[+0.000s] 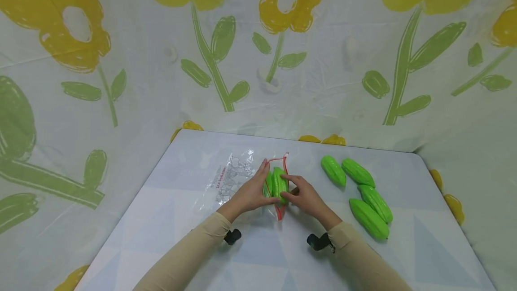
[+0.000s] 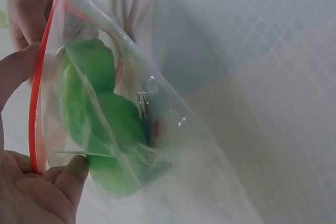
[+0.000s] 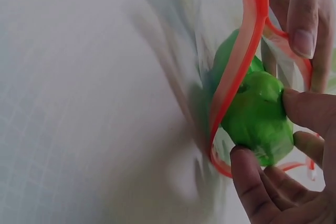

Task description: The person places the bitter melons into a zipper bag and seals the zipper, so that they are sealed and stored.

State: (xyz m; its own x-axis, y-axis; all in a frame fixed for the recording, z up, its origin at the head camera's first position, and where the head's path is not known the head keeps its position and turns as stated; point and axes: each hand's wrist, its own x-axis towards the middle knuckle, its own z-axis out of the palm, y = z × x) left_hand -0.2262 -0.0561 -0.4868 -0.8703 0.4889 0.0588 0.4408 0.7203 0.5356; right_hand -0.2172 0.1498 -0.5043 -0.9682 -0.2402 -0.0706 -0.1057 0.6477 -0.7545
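Lying loose: four gourds (image 1: pixel 363 192) (two bagged (image 1: pixel 276 184)).

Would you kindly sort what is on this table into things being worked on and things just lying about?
In hand:
- clear zip bag with red seal, mouth held open by the left hand
- green toy gourd pushed into the mouth by the right hand
- another gourd already inside

Lying about:
- four green gourds to the right on the table
- flowered backdrop
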